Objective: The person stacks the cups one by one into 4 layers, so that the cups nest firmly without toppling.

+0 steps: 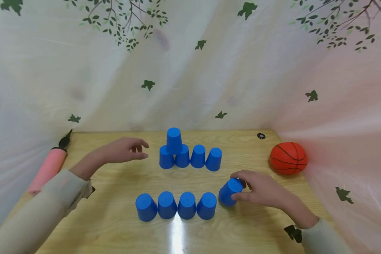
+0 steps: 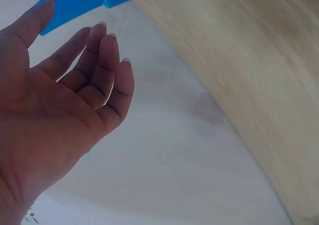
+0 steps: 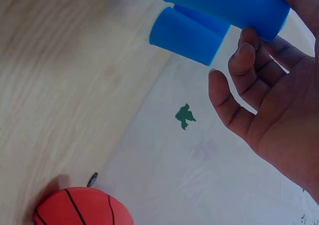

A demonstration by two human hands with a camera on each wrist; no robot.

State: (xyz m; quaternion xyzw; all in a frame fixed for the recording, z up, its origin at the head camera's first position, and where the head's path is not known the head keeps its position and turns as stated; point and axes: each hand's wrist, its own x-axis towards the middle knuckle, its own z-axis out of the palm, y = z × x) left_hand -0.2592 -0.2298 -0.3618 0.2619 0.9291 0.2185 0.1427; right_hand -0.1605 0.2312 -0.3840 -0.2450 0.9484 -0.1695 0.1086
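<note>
On desk: nine cups, one ball; right hand pinches tenth cup; left hand empty, fingers loosely bent.

Soft, even light fills my head view; white glare streaks the wooden tabletop below the front blue cups. Faint shadows spread beneath my left hand and right hand. Both wrist views show my palms dim against the pale curtain, the wood grain blurred.
</note>
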